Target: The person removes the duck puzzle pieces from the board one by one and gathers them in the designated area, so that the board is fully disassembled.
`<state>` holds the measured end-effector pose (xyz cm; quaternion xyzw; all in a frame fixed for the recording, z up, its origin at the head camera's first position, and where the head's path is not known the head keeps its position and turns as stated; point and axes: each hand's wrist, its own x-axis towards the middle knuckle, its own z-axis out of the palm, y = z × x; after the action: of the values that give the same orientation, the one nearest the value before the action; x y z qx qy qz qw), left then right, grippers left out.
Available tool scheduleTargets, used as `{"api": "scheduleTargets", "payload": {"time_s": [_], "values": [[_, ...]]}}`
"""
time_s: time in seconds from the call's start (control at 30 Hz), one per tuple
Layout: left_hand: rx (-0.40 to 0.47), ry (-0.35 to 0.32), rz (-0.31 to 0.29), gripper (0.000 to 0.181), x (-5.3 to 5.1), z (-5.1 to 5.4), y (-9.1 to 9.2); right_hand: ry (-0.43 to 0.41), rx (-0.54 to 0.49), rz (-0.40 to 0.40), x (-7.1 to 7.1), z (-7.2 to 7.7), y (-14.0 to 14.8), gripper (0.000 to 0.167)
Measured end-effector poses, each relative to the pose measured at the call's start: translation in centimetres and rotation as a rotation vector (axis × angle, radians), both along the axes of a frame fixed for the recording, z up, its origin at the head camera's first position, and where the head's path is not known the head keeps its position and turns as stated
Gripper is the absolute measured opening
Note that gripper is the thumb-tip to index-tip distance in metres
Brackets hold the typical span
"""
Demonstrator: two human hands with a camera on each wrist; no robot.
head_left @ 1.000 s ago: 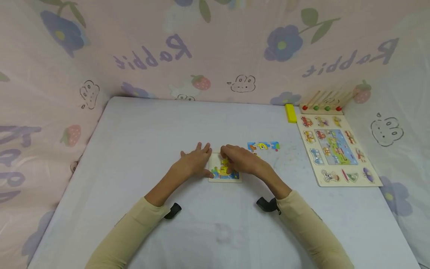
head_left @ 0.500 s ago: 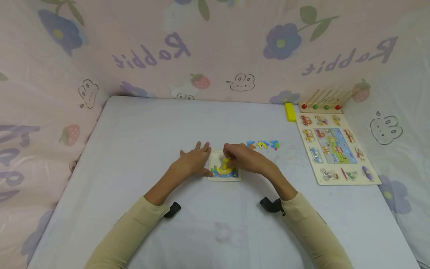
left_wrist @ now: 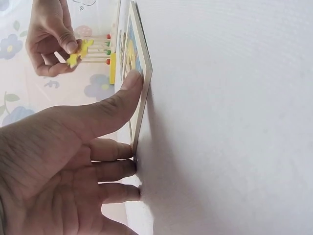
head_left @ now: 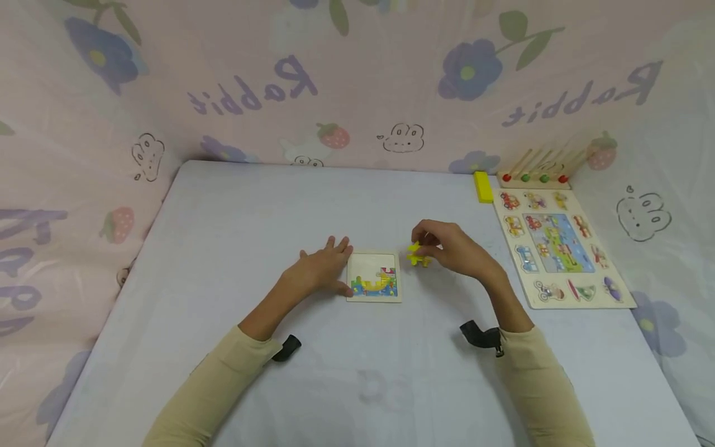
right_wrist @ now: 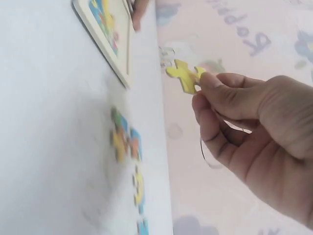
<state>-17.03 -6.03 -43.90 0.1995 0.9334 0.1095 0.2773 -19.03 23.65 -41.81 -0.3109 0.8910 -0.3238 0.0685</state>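
My right hand (head_left: 455, 248) pinches a yellow puzzle piece (right_wrist: 184, 76) between thumb and fingers, held up off the table to the right of the small wooden puzzle tray (head_left: 374, 258). The left hand (head_left: 318, 270) lies at the tray's left edge with fingers spread, its thumb (left_wrist: 132, 81) on the frame. Joined pieces fill the tray's lower part and some of its right side; bare wood shows above them. Several loose pieces (right_wrist: 139, 188) lie on the table below the right hand in the right wrist view.
A large wooden picture board (head_left: 508, 248) lies at the right. Behind it stands a rack (head_left: 534, 180) with sticks and red and green beads, beside a yellow block (head_left: 483, 187). Patterned cloth (head_left: 357, 93) hangs around the white table (head_left: 251, 205).
My right hand has lifted the yellow piece out of the tray and carried it right, over the loose pieces. The left hand has stayed at the tray's left edge.
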Motion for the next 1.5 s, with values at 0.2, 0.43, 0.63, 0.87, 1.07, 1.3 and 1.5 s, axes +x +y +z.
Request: {"api": "scheduleTargets", "payload": {"time_s": [0.2,0.43,0.63,0.87,1.07,1.3,1.5], "values": [[0.033,-0.013,0.002,0.108,-0.1,-0.1,-0.1,-0.005,0.013,-0.101,-0.2,0.0,4.2,0.022],[0.03,-0.019,-0.013,0.108,-0.1,0.4,-0.4,-0.078,0.072,-0.126,-0.6,-2.1,5.7,0.019],[0.035,-0.019,-0.013,0.107,0.0,0.5,-0.3,-0.099,0.106,-0.149,-1.1,-3.2,5.5,0.019],[0.038,-0.023,-0.006,0.106,0.1,0.5,-0.2,-0.138,0.174,-0.212,-0.8,-3.3,5.3,0.021],[0.025,-0.017,0.004,0.105,0.0,0.6,-0.3,-0.141,0.231,-0.214,-0.4,-2.9,4.9,0.03],[0.026,-0.009,0.003,0.104,-0.1,0.5,-0.2,-0.145,0.288,-0.248,-0.3,-2.9,4.5,0.032],[0.016,-0.011,0.005,0.107,-0.1,0.7,0.0,-0.152,0.303,-0.259,-0.3,-2.8,4.3,0.032]]}}
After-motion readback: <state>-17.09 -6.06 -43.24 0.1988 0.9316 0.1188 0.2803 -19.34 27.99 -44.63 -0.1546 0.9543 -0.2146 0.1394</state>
